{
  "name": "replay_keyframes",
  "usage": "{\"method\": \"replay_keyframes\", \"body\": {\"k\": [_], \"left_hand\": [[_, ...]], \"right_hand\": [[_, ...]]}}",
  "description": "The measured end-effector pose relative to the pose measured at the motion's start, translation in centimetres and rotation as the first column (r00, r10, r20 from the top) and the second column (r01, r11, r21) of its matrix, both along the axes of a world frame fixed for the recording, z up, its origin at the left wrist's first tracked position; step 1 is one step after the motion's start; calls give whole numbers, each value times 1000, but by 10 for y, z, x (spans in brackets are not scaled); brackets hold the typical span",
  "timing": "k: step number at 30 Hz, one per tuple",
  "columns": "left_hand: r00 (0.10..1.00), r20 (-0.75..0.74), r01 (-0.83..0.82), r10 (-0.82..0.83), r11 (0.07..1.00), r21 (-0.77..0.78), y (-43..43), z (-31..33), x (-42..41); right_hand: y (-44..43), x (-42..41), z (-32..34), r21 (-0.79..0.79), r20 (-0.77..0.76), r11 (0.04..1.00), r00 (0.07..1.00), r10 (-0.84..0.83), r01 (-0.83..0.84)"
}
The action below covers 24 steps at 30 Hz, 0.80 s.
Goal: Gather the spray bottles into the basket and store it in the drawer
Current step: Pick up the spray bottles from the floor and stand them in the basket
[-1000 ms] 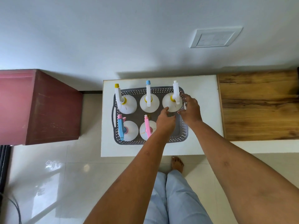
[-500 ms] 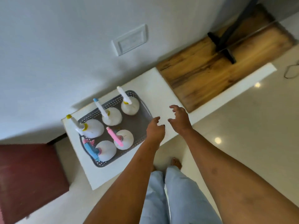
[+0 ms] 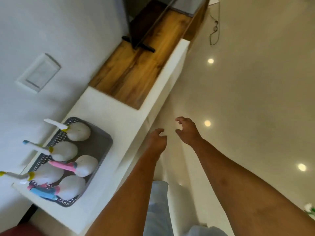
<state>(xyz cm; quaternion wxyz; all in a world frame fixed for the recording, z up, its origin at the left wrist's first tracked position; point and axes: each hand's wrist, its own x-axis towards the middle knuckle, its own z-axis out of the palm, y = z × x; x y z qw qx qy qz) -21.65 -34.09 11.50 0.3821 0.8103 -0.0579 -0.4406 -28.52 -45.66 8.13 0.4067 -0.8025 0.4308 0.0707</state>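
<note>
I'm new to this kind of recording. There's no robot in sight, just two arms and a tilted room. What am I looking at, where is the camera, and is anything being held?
There is no machine here: a person works with bare hands. The camera sits on the person's head, looking forward and down, so the arms enter from the bottom and the room looks tilted. On the white cabinet top stands a grey basket with five spray bottles standing inside it. Next to the white top is a wooden surface. The left hand and the right hand are near the cabinet's front edge, fingers loosely curled, holding nothing.
</note>
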Motion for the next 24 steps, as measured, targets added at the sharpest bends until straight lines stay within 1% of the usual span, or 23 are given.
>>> {"method": "replay_keyframes", "body": {"k": [5,8,10,13,17,20,24], "left_hand": [[994,3,106,-106,994,-9,-32,-2,-113],[976,15,218,-218,976,0,-51,-5,-191],[946,15,324,-324,946,6,-68,-7,-243],[893,-13,451,-450,893,13,-91,-12,-314],[786,-57,617,-615,786,29,-129,-21,-397],[719,-72,694,-691,717,61,-165,-40,-439],[616,-85,787,-783,610,86,-225,-79,-492]], "right_hand": [[-20,-128,0,3,1,995,995,-98,98],[-33,-214,0,11,-28,984,984,-178,179],[-44,-274,0,12,-40,964,963,-265,266],[-56,-355,-3,31,-63,923,922,-381,383],[-72,-449,-17,74,-127,834,835,-535,546],[-91,-494,-35,114,-157,763,769,-619,637],[-131,-544,-65,143,-177,692,706,-686,708]]}}
